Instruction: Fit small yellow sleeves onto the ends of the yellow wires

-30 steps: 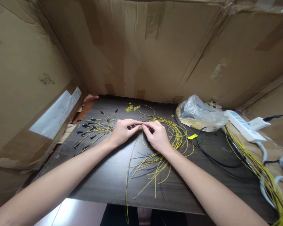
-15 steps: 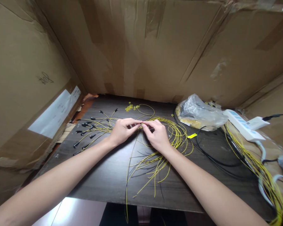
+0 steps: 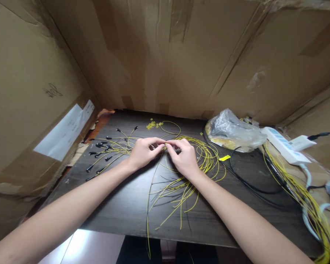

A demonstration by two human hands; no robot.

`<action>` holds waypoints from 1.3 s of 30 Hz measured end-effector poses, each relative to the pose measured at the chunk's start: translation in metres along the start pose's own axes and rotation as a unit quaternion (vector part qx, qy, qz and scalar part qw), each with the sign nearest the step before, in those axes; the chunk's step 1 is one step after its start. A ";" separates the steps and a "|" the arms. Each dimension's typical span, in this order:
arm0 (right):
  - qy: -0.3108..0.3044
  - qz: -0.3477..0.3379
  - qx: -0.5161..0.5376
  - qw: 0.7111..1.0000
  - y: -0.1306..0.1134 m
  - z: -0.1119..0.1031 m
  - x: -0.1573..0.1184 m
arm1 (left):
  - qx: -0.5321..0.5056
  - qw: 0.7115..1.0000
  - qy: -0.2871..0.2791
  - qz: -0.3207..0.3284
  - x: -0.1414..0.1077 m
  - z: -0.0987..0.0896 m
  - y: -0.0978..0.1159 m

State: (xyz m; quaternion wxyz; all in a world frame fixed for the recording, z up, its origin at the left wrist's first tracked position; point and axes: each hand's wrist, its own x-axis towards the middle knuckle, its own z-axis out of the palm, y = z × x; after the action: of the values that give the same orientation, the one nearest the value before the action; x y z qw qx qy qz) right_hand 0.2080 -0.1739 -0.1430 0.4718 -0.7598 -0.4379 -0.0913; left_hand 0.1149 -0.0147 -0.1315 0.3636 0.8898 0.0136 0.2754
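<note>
My left hand (image 3: 144, 152) and my right hand (image 3: 183, 156) meet fingertip to fingertip over the table, thumb and forefinger pinched on each. Between them is a thin yellow wire (image 3: 149, 205), whose length hangs down past the table's front edge. The exact spot they pinch is tiny and mostly covered by the fingers. Left of my left hand, several yellow wires end in black connectors (image 3: 108, 158). A loose coil of yellow wires (image 3: 209, 157) lies beside and beneath my right hand, with cut ends (image 3: 170, 190) fanning toward me.
Small yellow clips or tags (image 3: 152, 125) lie at the back of the dark table (image 3: 112, 205). At right are a clear plastic bag (image 3: 231, 128), a white power strip (image 3: 286, 146), black cable (image 3: 250, 187) and a wire bundle (image 3: 310, 205). Cardboard walls (image 3: 165, 58) enclose the back and sides.
Both hands keep nearly the same pinch and place, with only slight finger movement. The whole view has shifted a little.
</note>
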 end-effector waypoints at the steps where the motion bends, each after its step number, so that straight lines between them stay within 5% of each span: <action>1: 0.001 0.002 0.002 1.000 -0.001 0.000 0.000 | 0.001 1.000 -0.001 -0.003 0.000 0.000 0.001; 39: -0.018 0.008 0.009 1.000 0.001 0.000 0.001 | -0.026 0.999 -0.017 -0.036 0.000 0.000 -0.001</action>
State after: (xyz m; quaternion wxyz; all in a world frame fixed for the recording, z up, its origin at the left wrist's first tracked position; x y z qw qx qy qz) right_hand 0.2088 -0.1737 -0.1432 0.4712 -0.7607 -0.4409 -0.0701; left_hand 0.1148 -0.0147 -0.1322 0.3961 0.8836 0.0322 0.2475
